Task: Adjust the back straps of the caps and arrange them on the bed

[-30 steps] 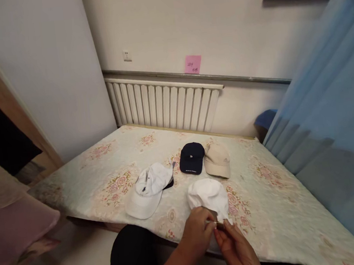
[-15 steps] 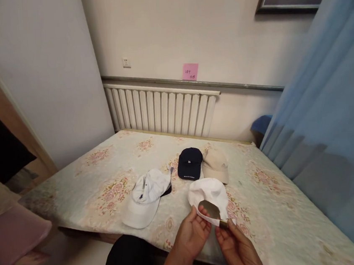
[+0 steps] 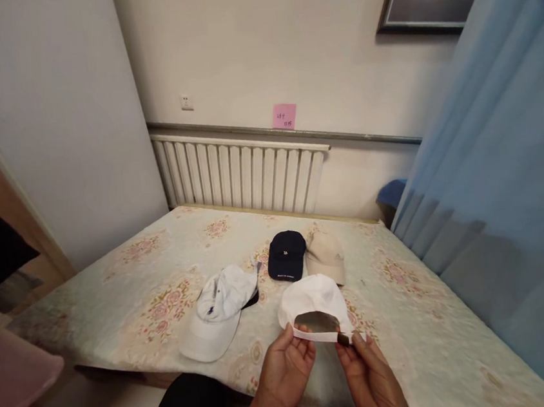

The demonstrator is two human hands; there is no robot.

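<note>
While left hand (image 3: 286, 365) and right hand (image 3: 369, 374) pinch its strap (image 3: 318, 336), white cap (image 3: 313, 295) just beyond them

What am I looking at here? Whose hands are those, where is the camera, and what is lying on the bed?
No machine here: a person wears one camera on the head, looking forward and down, so the two hands at the bottom are that person's own. The left hand and right hand each pinch the back strap of a white cap, its opening turned toward the camera. The right hand grips beside a small dark buckle. On the bed with its flowered cover lie three more caps: a second white cap on the left, and a navy cap and a beige cap side by side farther back. Behind are a radiator and, on the wall, a pink note; a blue curtain hangs on the right.
</note>
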